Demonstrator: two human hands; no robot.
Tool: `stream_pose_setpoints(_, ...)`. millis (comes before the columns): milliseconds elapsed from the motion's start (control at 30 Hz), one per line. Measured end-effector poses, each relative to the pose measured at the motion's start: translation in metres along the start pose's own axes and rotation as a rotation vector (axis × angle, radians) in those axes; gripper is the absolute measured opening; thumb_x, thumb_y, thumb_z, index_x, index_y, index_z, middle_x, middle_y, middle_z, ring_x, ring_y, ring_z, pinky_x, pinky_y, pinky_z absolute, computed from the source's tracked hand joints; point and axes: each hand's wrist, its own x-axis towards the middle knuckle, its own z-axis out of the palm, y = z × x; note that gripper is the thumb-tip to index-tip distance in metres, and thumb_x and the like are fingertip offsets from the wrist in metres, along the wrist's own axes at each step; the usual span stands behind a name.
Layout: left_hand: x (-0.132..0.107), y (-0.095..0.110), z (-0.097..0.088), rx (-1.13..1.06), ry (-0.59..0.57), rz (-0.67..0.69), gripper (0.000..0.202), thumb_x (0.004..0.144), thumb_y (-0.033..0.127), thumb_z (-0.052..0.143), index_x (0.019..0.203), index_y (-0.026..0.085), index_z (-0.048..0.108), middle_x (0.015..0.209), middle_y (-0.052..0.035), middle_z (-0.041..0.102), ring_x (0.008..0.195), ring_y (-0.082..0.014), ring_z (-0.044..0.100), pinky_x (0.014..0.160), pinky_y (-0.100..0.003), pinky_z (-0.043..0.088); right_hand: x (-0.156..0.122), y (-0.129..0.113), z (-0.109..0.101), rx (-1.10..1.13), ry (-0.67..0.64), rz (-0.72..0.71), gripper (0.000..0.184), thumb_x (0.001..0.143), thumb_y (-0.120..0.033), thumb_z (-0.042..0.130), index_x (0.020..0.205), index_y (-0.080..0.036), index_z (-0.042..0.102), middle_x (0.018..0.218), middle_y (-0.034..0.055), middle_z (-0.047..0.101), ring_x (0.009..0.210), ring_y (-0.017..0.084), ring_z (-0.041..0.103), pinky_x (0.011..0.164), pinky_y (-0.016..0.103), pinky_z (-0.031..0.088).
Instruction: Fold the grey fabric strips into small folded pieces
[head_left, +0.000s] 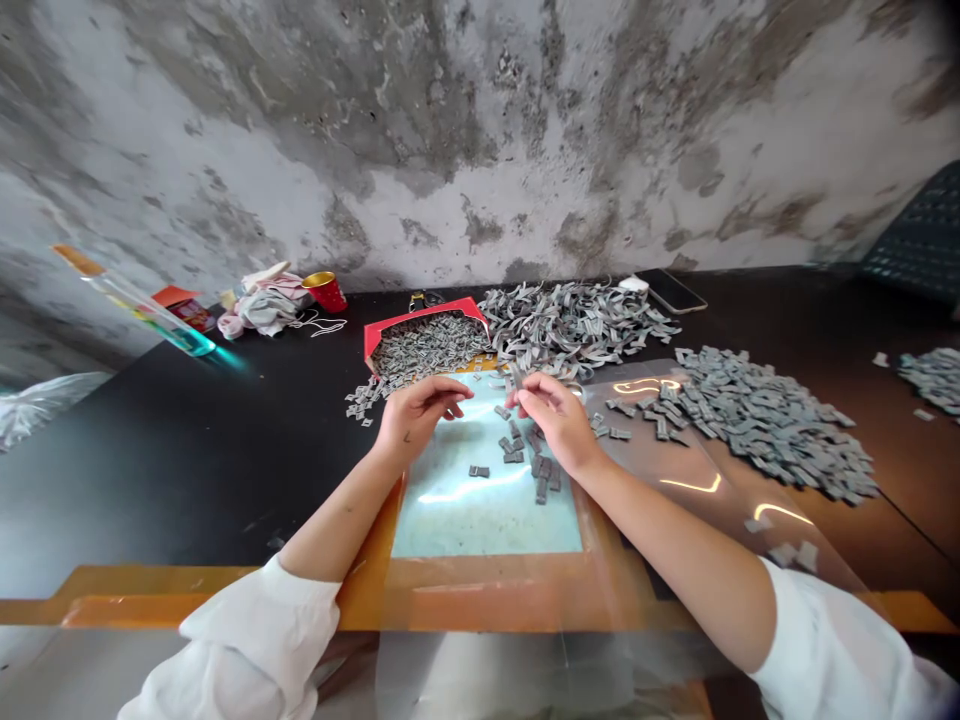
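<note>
My left hand [421, 412] is closed in a pinch over the left edge of the pale blue sheet [480, 525]. Whatever lies between its fingertips is too small to make out. To its right, my right hand [556, 418] pinches a short grey strip [517, 377] that sticks up from the fingers. Below the hands, several small grey strap pieces [541, 478] lie scattered on the sheet, with a single piece [478, 471] apart from them. Just beyond the left hand, a red box [371, 343] lies full of small grey buckles [431, 340], some spilled at its front.
Behind the right hand spreads a heap of loose grey strips [574, 322], with a phone [676, 292] beside it. A large pile of grey strap pieces [772, 420] covers the right side. At the back left are a red cup [325, 291], crumpled cloth [270, 300] and a clear tube [150, 310].
</note>
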Motion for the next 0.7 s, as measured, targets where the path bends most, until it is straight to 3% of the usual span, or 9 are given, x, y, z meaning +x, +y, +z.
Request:
stream_pose_setpoints(100,-0.006,0.008,0.004,0.024,-0.025,0.04,0.018,0.082,0.033,0.067,0.09,0.018,0.072,0.082,-0.0053,0.073,0.066,-0.0143,0.068,0.067,-0.026,0.056,0.0,0.003,0.003,0.087,-0.058,0.059,0.023,0.086,-0.043,0.055,0.08,-0.021,0.057,0.073,-0.0005,0.063,0.062,0.011,0.054,0.063,0.026,0.045)
stream_pose_setpoints(200,-0.009,0.014,0.007,-0.005,-0.026,0.009,0.028,0.08,0.034,0.069,0.104,0.018,0.069,0.086,-0.0057,0.075,0.07,-0.016,0.07,0.07,-0.028,0.057,0.0,0.005,0.008,0.17,-0.115,0.12,0.02,0.084,-0.04,0.059,0.087,-0.021,0.058,0.064,-0.0035,0.058,0.056,0.01,0.05,0.056,0.024,0.043)
stream_pose_setpoints(333,-0.01,0.018,0.01,0.1,-0.028,0.049,0.019,0.077,0.035,0.073,0.085,0.019,0.072,0.081,-0.0042,0.074,0.072,-0.0159,0.07,0.071,-0.025,0.056,-0.003,0.001,0.011,0.203,-0.194,0.168,0.012,0.082,-0.032,0.057,0.08,-0.02,0.056,0.065,-0.0034,0.06,0.054,0.009,0.05,0.057,0.024,0.044)
stream_pose_setpoints(400,-0.01,0.019,0.012,0.119,-0.036,0.041,0.017,0.077,0.035,0.073,0.082,0.019,0.072,0.077,-0.0029,0.073,0.065,-0.0138,0.068,0.066,-0.023,0.055,-0.004,-0.001,0.011,0.225,-0.224,0.208,0.009,0.082,-0.028,0.054,0.077,-0.02,0.052,0.063,-0.004,0.059,0.049,0.009,0.047,0.053,0.024,0.043)
stream_pose_setpoints(500,-0.01,0.018,0.014,0.013,-0.021,-0.078,0.021,0.077,0.037,0.072,0.084,0.017,0.069,0.071,-0.0017,0.07,0.051,-0.0112,0.064,0.051,-0.021,0.051,-0.006,0.0,0.01,0.205,-0.249,0.233,0.01,0.081,-0.023,0.048,0.072,-0.02,0.048,0.057,-0.0043,0.055,0.046,0.008,0.044,0.049,0.022,0.04)
stream_pose_setpoints(567,-0.011,0.019,0.016,-0.081,-0.019,-0.149,0.024,0.076,0.037,0.074,0.085,0.016,0.067,0.068,-0.0015,0.069,0.046,-0.0114,0.063,0.045,-0.02,0.049,-0.007,0.002,0.01,0.176,-0.231,0.228,0.018,0.085,-0.026,0.045,0.068,-0.02,0.045,0.053,-0.0053,0.048,0.046,0.008,0.041,0.049,0.021,0.04)
stream_pose_setpoints(700,-0.01,0.022,0.019,-0.146,-0.049,-0.18,0.026,0.074,0.036,0.076,0.086,0.014,0.069,0.067,-0.0022,0.069,0.051,-0.0139,0.066,0.047,-0.02,0.052,-0.007,0.007,0.011,0.152,-0.178,0.212,0.034,0.091,-0.048,0.044,0.07,-0.021,0.042,0.051,-0.0074,0.038,0.046,0.008,0.039,0.05,0.022,0.044)
